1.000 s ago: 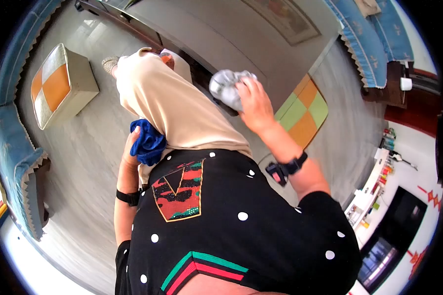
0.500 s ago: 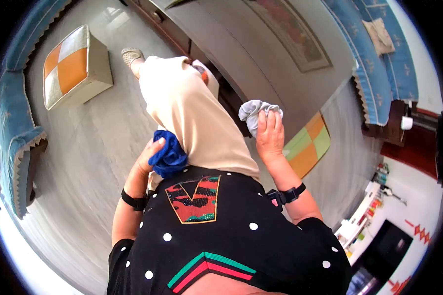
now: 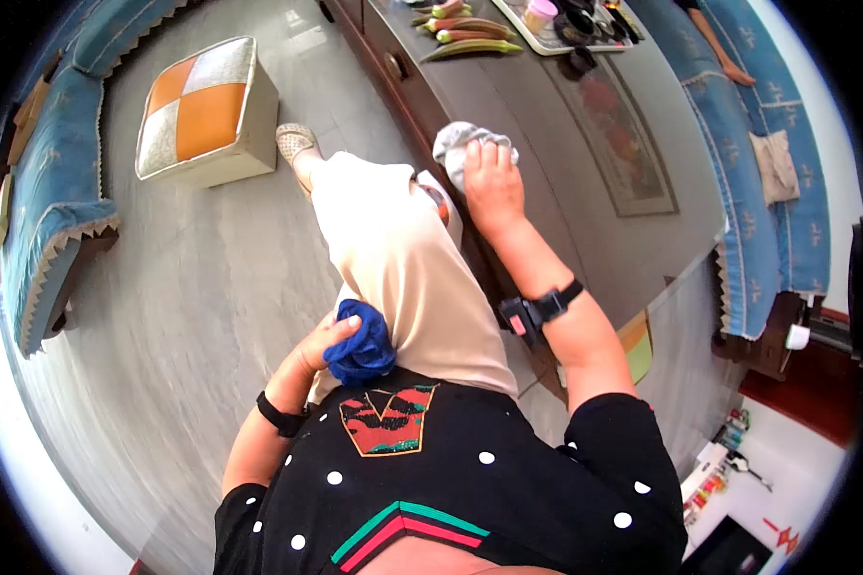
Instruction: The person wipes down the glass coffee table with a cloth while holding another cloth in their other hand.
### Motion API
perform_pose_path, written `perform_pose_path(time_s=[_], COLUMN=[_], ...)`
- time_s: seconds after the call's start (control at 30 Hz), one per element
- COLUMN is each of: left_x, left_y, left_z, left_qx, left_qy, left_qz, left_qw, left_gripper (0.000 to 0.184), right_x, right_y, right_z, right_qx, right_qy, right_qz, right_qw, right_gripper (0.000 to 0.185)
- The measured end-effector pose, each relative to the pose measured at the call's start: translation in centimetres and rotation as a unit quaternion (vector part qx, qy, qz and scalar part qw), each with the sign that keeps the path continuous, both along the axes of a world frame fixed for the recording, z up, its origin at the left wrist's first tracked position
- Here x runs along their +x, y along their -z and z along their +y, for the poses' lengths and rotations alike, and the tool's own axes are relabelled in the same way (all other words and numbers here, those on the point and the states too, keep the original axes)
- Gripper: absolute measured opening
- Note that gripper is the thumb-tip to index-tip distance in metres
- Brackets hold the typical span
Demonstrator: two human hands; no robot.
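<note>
My left hand [image 3: 328,347] is closed around a bunched dark blue cloth [image 3: 362,343], held beside my beige trousers just above my shirt's hem. Farther forward, my right hand [image 3: 495,187] has its fingers bent over a crumpled light grey cloth [image 3: 454,146]. That cloth is at the near edge of the glossy grey coffee table [image 3: 547,240]; whether it touches the top I cannot tell. Both wrists wear black bands.
Okra pods [image 3: 470,36] lie at the table's far end, near a tray [image 3: 537,40] with a pink cup and dark items. A checkered stool [image 3: 211,115] stands on the left. Blue-covered sofas [image 3: 53,211] flank the room; another person's arm [image 3: 719,48] rests at upper right.
My right hand has moved forward with the grey cloth to the table's edge. The view has shifted, bringing the okra and tray into sight. My left hand keeps hold of the blue cloth.
</note>
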State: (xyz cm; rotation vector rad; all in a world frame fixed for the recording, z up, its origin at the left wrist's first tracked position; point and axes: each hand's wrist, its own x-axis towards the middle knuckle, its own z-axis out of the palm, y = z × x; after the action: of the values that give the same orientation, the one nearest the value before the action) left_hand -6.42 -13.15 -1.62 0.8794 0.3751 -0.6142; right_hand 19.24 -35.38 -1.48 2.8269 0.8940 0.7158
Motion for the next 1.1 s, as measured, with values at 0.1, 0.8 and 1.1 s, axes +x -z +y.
perform_pose_path(time_s=[0.1,0.8,1.1], left_x=[0.0,0.0,-0.4], left_y=[0.4,1.8,2.1], left_z=[0.4,0.7,0.4], left_qx=[-0.010,-0.033,-0.065], left_qy=[-0.004,-0.030,-0.045], left_qz=[-0.003,0.001,0.010], left_qw=[1.000,0.999,0.997], left_gripper=[0.043,0.048,0.052], right_x=[5.2,-1.6,-18.4], right_y=[1.0,-1.1,-4.0], right_z=[4.1,-1.2,-14.9], right_qx=[0.003,0.058,0.030], right_qy=[-0.010,-0.001,0.054], right_qz=[-0.019,0.058,0.183], right_qw=[1.000,0.997,0.981], right_gripper=[0.027,0.026,0.074])
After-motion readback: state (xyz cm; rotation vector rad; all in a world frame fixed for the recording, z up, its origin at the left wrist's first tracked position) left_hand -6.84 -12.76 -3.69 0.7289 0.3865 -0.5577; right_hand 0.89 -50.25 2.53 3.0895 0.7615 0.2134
